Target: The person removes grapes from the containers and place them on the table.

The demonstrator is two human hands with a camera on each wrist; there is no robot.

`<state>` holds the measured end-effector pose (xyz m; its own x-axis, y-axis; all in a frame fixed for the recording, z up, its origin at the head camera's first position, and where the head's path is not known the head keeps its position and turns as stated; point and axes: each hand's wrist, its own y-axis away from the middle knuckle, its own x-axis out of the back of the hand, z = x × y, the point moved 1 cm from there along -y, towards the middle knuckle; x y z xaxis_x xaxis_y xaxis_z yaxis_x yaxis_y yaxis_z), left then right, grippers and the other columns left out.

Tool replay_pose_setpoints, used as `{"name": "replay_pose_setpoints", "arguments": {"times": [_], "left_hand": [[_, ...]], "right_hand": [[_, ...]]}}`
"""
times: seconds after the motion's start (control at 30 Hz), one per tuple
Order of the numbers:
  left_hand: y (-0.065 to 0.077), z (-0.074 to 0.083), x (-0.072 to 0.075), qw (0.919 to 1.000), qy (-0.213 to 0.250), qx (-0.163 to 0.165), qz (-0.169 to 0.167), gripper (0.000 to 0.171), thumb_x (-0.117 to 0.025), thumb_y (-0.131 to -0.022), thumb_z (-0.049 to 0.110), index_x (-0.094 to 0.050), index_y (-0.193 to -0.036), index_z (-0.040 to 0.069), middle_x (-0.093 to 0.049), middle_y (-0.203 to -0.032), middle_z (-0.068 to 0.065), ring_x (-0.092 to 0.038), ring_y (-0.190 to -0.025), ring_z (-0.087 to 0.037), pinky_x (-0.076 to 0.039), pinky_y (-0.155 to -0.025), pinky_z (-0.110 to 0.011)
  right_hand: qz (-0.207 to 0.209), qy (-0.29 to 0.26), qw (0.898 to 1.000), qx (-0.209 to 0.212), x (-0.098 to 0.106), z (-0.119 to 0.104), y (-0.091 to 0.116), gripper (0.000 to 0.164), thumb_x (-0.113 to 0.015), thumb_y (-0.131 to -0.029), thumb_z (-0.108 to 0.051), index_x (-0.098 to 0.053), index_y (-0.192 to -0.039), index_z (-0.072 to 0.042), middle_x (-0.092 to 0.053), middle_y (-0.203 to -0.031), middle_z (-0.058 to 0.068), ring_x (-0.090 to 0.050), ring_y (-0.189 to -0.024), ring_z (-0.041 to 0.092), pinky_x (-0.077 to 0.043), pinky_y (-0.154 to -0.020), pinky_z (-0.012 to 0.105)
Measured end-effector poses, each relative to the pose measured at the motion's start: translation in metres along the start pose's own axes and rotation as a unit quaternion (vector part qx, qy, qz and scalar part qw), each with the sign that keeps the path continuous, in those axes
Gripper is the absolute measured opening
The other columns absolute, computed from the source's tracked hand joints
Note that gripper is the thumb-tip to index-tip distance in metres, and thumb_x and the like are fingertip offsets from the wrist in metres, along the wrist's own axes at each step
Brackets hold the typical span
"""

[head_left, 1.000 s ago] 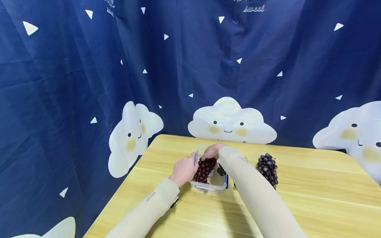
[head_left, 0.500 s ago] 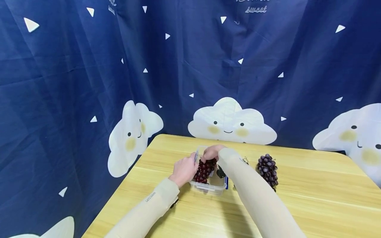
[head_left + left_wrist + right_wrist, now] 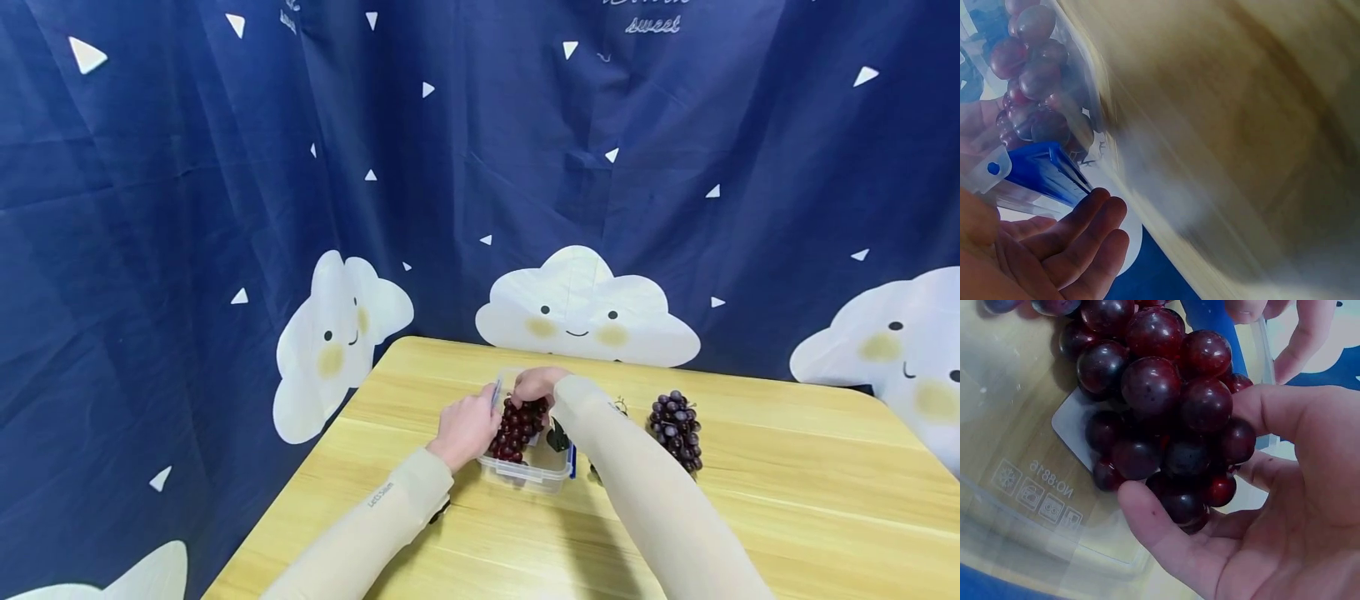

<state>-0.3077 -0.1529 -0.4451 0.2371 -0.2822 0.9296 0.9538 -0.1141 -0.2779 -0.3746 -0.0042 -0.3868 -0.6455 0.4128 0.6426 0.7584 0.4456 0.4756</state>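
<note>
A clear plastic container with blue clips stands on the table, a bunch of dark red grapes lying along its left side. My left hand holds the container's left wall by a blue clip; in the left wrist view several of its fingers reach past the clip on the outside. Inside, my right hand grips the far end of the grapes. The right wrist view shows its thumb and fingers round the red grapes, above the container's printed base.
A bunch of dark purple grapes lies on the wooden table to the right. Another stemmed thing is mostly hidden behind my right forearm. A blue curtain with clouds hangs behind the table.
The head view has shifted slightly. Both hands keep their places at the container, and the red grapes stay about where they were.
</note>
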Motion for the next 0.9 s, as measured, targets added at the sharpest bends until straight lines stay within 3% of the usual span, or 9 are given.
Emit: {"name": "replay_pose_setpoints", "arguments": {"times": [0.1, 0.27, 0.37, 0.6, 0.9], "left_hand": [[0.0, 0.002, 0.0, 1.0, -0.001, -0.002, -0.001, 0.041, -0.062, -0.096, 0.024, -0.057, -0.135, 0.011, -0.07, -0.082, -0.01, -0.065, -0.066, -0.026, -0.047, -0.05, -0.04], [0.0, 0.003, -0.001, 1.0, -0.002, -0.002, -0.003, 0.04, -0.062, -0.097, 0.025, -0.057, -0.134, 0.011, -0.07, -0.083, -0.01, -0.066, -0.066, -0.026, -0.048, -0.051, -0.04], [0.0, 0.004, -0.002, 1.0, -0.003, 0.0, -0.006, 0.041, -0.061, -0.098, 0.026, -0.057, -0.135, 0.011, -0.071, -0.085, -0.012, -0.066, -0.067, -0.026, -0.048, -0.051, -0.04], [-0.001, 0.001, 0.001, 1.0, 0.004, -0.001, -0.003, 0.046, -0.059, -0.098, 0.026, -0.054, -0.141, 0.009, -0.073, -0.091, -0.014, -0.068, -0.071, -0.029, -0.052, -0.055, -0.042], [0.0, 0.002, 0.001, 0.9999, 0.004, 0.009, -0.012, 0.044, -0.058, -0.097, 0.026, -0.054, -0.139, 0.012, -0.072, -0.089, -0.012, -0.068, -0.072, -0.029, -0.051, -0.056, -0.044]], "right_hand": [[0.017, -0.008, 1.0, -0.002, 0.0, 0.001, 0.003, 0.032, -0.054, -0.095, -0.01, -0.059, -0.125, 0.001, -0.053, -0.131, 0.023, -0.061, -0.092, 0.03, -0.057, -0.09, 0.047], [0.035, 0.007, 0.999, 0.007, 0.002, 0.006, -0.004, 0.023, -0.056, -0.093, -0.008, -0.062, -0.115, -0.002, -0.057, -0.119, 0.017, -0.059, -0.072, 0.022, -0.059, -0.085, 0.046], [0.045, 0.007, 0.999, 0.009, 0.004, 0.007, -0.008, 0.021, -0.057, -0.091, -0.006, -0.064, -0.111, -0.003, -0.058, -0.117, 0.016, -0.059, -0.068, 0.022, -0.059, -0.084, 0.049], [0.069, -0.004, 0.998, 0.015, 0.011, 0.001, -0.007, 0.026, -0.06, -0.088, -0.003, -0.065, -0.114, -0.004, -0.057, -0.122, 0.015, -0.063, -0.08, 0.027, -0.059, -0.082, 0.053], [0.092, 0.056, 0.993, 0.043, 0.014, 0.0, 0.004, 0.016, -0.061, -0.089, -0.006, -0.065, -0.104, -0.009, -0.056, -0.11, 0.01, -0.061, -0.085, 0.022, -0.061, -0.069, 0.048]]}}
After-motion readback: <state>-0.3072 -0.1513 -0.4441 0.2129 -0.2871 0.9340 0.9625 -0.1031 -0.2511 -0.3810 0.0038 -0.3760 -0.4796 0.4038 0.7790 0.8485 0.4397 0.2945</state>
